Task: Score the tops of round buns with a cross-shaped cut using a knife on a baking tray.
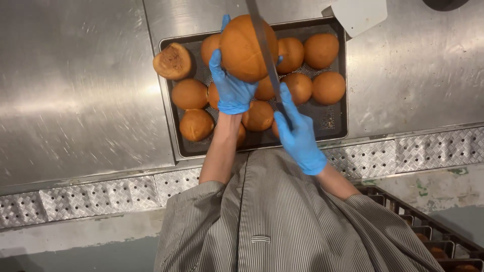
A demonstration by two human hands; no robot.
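Head view, looking straight down. Left hand (pixel 232 85), in a blue glove, closed around a large round bun (pixel 244 48), held up above the dark perforated baking tray (pixel 335 123). Right hand (pixel 298 133), also blue-gloved, wrapped tight around the handle of a long knife (pixel 264 45); blade laid across the right side of the held bun, tip running out past the top edge of the picture. Impossible to tell whether the blade had entered the crust.

Tray set on the steel counter (pixel 75 90), close to its near edge, bordered there by a strip of tread-patterned metal. About a dozen more browned buns (pixel 322 50) packed on the tray, mostly touching one another; far right corner and left side filled, near right corner bare. One bun (pixel 173 61) propped on the far left rim of the tray, showing a pale, rougher face, tilted.

White flat scraper (pixel 359 15) just beyond the tray's far right corner, resting on the counter. Striped grey jacket (pixel 272 216) in the lower middle, sleeves pushed up the forearms. Dark crate (pixel 428 231) with compartments at lower right, below the counter, some buns dimly visible inside.
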